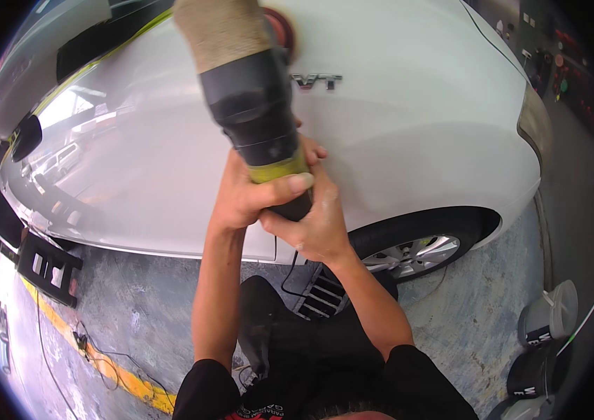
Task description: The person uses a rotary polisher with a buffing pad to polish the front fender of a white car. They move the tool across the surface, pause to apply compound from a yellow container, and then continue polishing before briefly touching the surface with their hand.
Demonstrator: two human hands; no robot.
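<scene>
Both of my hands grip a corded electric car polisher [251,115], black with a yellow-green band and a tan fuzzy-looking wrap at its far end. My left hand [244,189] is wrapped round the banded part of its body, thumb across the top. My right hand [323,210] closes round the handle end, just right of the left. A red round pad [279,33] shows partly behind the tool, against the white car's side panel [409,133]; whether it presses on the paint is hidden. A chrome letter badge [316,81] sits on the panel, close to the pad.
Below the panel is the car's wheel [416,255], with a slatted black step [321,292] beside it. A black stool [48,266] stands at left. Cables [101,353] lie along the yellow floor line [132,385]. Buckets [547,315] stand at lower right.
</scene>
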